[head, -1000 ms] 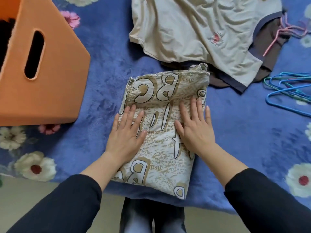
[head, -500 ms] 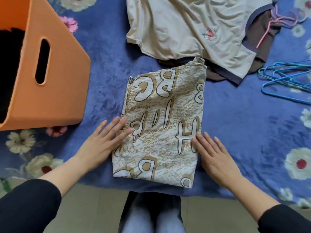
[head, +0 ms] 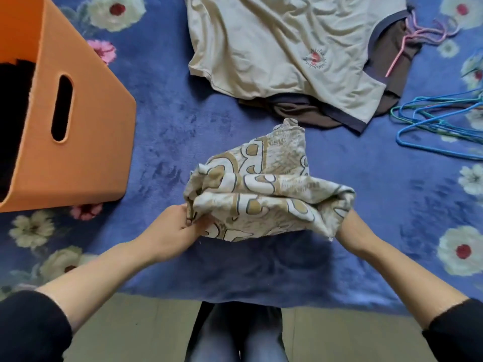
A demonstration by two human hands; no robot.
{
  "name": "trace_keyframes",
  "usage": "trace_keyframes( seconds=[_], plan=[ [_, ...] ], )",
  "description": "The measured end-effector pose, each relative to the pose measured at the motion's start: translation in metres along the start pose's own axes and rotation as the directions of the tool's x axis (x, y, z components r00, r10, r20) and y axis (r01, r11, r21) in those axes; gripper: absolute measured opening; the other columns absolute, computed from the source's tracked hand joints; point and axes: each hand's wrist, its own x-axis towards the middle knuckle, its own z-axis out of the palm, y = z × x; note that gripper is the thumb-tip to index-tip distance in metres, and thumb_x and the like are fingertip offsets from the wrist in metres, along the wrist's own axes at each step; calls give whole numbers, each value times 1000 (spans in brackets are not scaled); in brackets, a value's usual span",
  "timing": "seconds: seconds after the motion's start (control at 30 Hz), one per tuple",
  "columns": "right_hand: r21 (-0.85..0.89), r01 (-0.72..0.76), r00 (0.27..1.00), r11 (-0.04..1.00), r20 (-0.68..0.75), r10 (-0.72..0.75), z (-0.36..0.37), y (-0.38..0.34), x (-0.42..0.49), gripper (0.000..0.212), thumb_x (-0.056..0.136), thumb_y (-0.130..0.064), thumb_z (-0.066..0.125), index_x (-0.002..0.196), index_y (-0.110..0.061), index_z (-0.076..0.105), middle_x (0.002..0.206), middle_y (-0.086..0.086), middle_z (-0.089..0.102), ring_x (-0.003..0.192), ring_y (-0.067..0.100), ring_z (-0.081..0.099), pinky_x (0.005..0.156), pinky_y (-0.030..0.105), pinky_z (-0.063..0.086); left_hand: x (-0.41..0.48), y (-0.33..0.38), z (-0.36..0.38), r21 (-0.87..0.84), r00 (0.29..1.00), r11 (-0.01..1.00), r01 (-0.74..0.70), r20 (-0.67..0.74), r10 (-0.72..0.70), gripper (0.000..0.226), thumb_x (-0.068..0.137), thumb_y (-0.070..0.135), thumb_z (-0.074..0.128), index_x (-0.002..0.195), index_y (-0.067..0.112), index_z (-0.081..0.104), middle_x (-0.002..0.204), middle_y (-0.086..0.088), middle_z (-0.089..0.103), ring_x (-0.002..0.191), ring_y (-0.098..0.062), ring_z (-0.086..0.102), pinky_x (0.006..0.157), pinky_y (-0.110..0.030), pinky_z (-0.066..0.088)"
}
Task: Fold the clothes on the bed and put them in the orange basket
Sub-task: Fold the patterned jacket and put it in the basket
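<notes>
Left hand [head: 175,228] fingers pinching crumpled lettered cloth [head: 264,194], right hand fingers hidden under it, plush blue blanket [head: 183,131]

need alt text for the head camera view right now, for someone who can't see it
Seen from above, a person's left hand and right hand lift a folded beige letter-print garment off a blue floral blanket. An orange basket stands at left; a beige t-shirt on a brown garment and blue hangers lie beyond.
</notes>
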Motion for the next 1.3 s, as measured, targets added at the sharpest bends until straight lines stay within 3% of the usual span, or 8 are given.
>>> trace_keyframes(
  seconds=[0.17, 0.27, 0.5, 0.77, 0.87, 1.0, 1.1, 1.3],
  plan=[
    [258, -143, 987, 955, 106, 120, -11, -9, 15, 47, 58, -39, 65, 94, -9, 65, 85, -5, 67, 81, 14, 60, 64, 23, 45, 22, 16, 15, -317, 893, 922, 223, -312, -323, 74, 74, 75, 37, 64, 2, 48, 62, -17, 57, 58, -17, 46, 60, -42, 43],
    [441, -81, 996, 894, 61, 60, -4, -19, 26, 60, 65, -39, 76, 117, -18, 57, 108, -7, 70, 97, 6, 67, 72, 17, 51, 33, 28, 21, -482, 843, 865, 141, -400, -360, 45, 75, 65, 49, 76, 21, 53, 67, 9, 58, 63, -9, 52, 67, -37, 47],
    [170, 150, 808, 974, -589, -21, 21, -54, 52, 26, 91, -37, 62, 90, -12, 55, 72, -14, 57, 64, -6, 49, 58, 16, 37, 49, 36, 23, -335, 683, 941, 53, -675, -279, 35, 99, 34, 50, 71, 16, 40, 59, 5, 39, 56, -5, 37, 56, -22, 32],
    [-172, -143, 876, 975, -481, 43, 22, -61, 121, 59, 87, -68, 44, 98, -10, 38, 94, 14, 62, 90, 39, 56, 66, 40, 35, 75, -8, 35, -344, 639, 868, 358, -588, -496, 35, 102, 29, 43, 82, 0, 47, 65, -1, 47, 70, -29, 47, 61, -37, 27],
    [-241, -63, 842, 968, -534, -78, 29, -60, 123, 52, 92, -57, 47, 114, -10, 40, 112, 13, 57, 103, 37, 53, 73, 41, 34, 79, 7, 26, -250, 586, 910, 331, -701, -406, 24, 98, 23, 45, 117, 10, 51, 103, -7, 58, 103, -32, 51, 82, -35, 33],
    [-610, 55, 686, 790, -552, -474, 40, -54, 111, 60, 91, -48, 49, 140, -15, 35, 139, 6, 36, 127, 23, 34, 98, 41, 23, 81, 45, 28, 240, 742, 967, 88, -663, 97, 51, 95, 36, 37, 141, 14, 37, 149, -13, 33, 139, -25, 23, 112, -36, 11],
    [-837, 146, 724, 528, -273, -634, 45, -38, 114, 48, 97, -42, 40, 144, -29, 37, 150, 2, 34, 138, 21, 30, 106, 46, 17, 88, 36, 51, 393, 899, 915, 92, -427, 94, 58, 97, 46, 27, 150, 25, 23, 162, -5, 9, 149, -18, -2, 117, -40, -5],
    [-697, -108, 930, 709, -323, -175, 24, -23, 127, 52, 101, -51, 24, 150, -48, 6, 160, 2, 13, 143, 23, 16, 105, 50, 19, 92, -3, 66, 383, 909, 866, 323, -379, -172, 66, 91, 61, 17, 152, 38, 9, 162, -3, -5, 148, -27, -8, 114, -56, 0]
  ],
)
